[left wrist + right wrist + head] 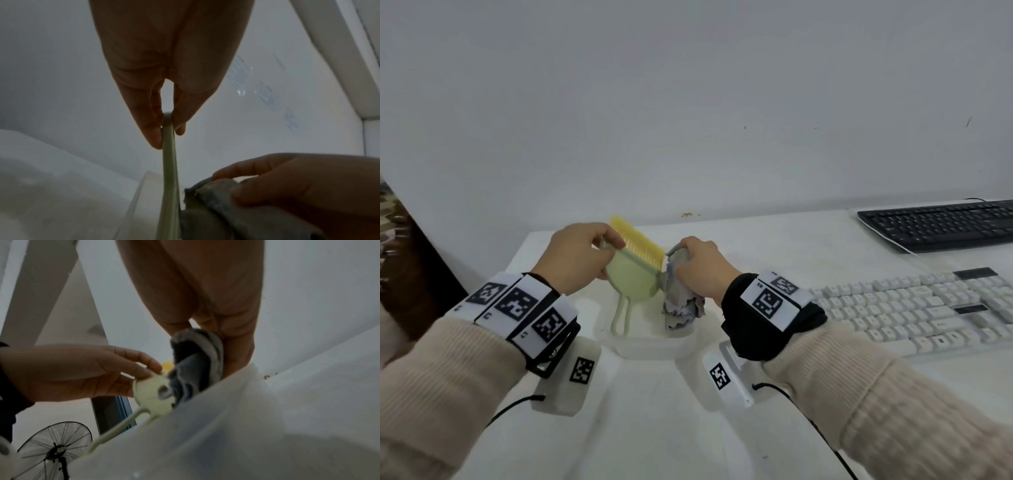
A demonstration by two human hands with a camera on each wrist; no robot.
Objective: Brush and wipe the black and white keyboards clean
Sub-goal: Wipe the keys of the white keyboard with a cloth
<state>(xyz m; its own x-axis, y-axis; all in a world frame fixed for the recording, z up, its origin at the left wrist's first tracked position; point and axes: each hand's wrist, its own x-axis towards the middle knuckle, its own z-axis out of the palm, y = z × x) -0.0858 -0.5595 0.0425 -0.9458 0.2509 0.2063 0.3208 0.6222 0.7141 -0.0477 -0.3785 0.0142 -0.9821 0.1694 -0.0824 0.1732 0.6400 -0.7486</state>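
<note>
Up front, the left hand (575, 253) pinches the green brush (631, 270) while the right hand (700, 265) has its grip clamped on a grey cloth (681, 305), both over what seems a clear tray (650, 346). White keyboard (914, 308) and black keyboard (941, 224) lie on the tabletop (774, 246) to the right.

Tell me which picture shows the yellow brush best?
The head view: the whole brush shows, yellow bristles and green handle, pinched by the left hand. The left wrist view shows only its thin edge; the right wrist view shows its green back and a bit of yellow.
</note>
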